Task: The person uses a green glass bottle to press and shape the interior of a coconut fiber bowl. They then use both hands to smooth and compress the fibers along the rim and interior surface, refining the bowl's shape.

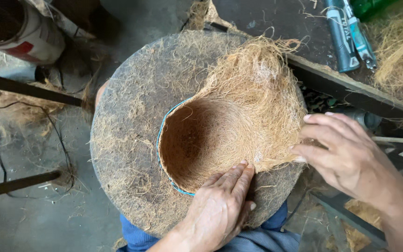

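A bowl-shaped liner of brown coconut fibre (229,126) lies on a large round fibre-covered disc (127,135), its hollow mouth facing me and edged with a thin blue rim (160,135). My left hand (220,205) lies flat on the disc with its fingers pressed against the liner's lower edge. At the liner's right side, my right hand (341,154) has its fingers spread, the fingertips touching the loose fibres. Neither hand grips anything.
A dark workbench (304,28) runs along the upper right with two blue-green tool handles (350,32) and a heap of loose fibre (402,51). A white bucket (24,32) stands upper left. Dark bars (24,88) and cables cross the concrete floor on the left.
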